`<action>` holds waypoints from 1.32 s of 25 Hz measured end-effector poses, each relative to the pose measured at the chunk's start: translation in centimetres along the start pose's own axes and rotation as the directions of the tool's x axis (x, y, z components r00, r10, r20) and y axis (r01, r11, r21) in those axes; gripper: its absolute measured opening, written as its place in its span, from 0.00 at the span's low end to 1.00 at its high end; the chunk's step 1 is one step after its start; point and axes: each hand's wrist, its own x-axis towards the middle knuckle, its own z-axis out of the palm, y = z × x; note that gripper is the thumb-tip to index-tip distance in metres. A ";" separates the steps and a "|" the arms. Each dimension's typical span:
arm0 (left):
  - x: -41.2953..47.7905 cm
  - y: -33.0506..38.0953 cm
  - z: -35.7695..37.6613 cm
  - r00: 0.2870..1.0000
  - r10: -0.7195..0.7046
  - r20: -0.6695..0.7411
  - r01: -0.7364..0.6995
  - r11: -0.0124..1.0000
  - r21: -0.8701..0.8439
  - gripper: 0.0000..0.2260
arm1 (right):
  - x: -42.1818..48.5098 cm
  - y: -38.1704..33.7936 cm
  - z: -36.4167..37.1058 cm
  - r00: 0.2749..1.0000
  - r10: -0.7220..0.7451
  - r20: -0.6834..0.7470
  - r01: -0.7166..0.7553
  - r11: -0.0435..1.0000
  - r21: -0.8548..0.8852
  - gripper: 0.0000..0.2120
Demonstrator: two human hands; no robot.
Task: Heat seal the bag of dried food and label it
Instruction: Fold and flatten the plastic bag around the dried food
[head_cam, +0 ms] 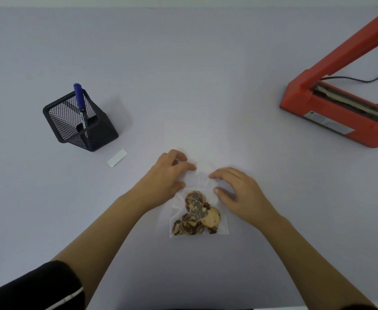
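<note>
Clear plastic is pinched in the curled fingers of left hand and right hand: the open far end of a transparent bag of brown dried food lying lengthwise on the lilac bench, orange-red heat sealer well to its right, nearer the right hand.

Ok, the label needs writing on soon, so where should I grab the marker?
Pinch the marker's blue cap end from above: it stands tilted in the mesh holder, and only that top part clears the rim. The left hand and right hand hold the bag; free one first.
</note>
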 end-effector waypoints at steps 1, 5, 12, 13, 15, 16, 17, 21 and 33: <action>0.0 0.0 0.0 1.000 0.009 -0.005 -0.009 1.000 -0.001 0.19 | -0.2 0.1 -0.1 1.000 -0.004 0.007 0.004 1.000 -0.024 0.13; -0.1 0.3 0.4 0.996 0.089 -0.009 -0.089 0.996 -0.020 0.16 | -0.6 0.1 -1.1 0.996 0.053 0.078 -0.041 0.988 -0.147 0.22; 0.6 1.6 0.2 0.928 0.237 0.288 -0.302 0.931 0.204 0.33 | -0.3 0.6 -1.5 0.996 0.052 0.077 -0.034 0.974 -0.224 0.29; 0.7 2.0 0.0 0.917 0.211 0.339 -0.304 0.919 0.251 0.32 | -0.3 0.6 -1.4 0.996 0.050 0.074 -0.032 0.974 -0.226 0.30; 1.2 2.8 -0.4 0.903 0.200 0.380 -0.321 0.902 0.289 0.31 | -0.2 0.6 -1.4 0.996 0.050 0.071 -0.033 0.974 -0.225 0.32; 1.5 3.0 -0.5 0.901 0.199 0.387 -0.322 0.903 0.285 0.30 | -0.2 0.6 -1.5 0.996 0.054 0.071 -0.037 0.975 -0.220 0.34; 1.6 2.8 -0.5 0.900 0.194 0.390 -0.313 0.911 0.270 0.29 | -0.1 0.6 -1.6 0.996 0.058 0.072 -0.042 0.976 -0.212 0.35; 2.1 1.9 -0.2 0.929 0.193 0.317 -0.260 0.948 0.183 0.22 | -0.1 0.8 -1.7 0.993 0.068 0.092 -0.049 0.980 -0.193 0.39; 2.5 2.2 0.5 0.983 0.061 0.175 -0.071 0.996 0.051 0.32 | 0.0 0.8 -1.7 0.998 0.028 0.054 -0.015 0.972 -0.236 0.34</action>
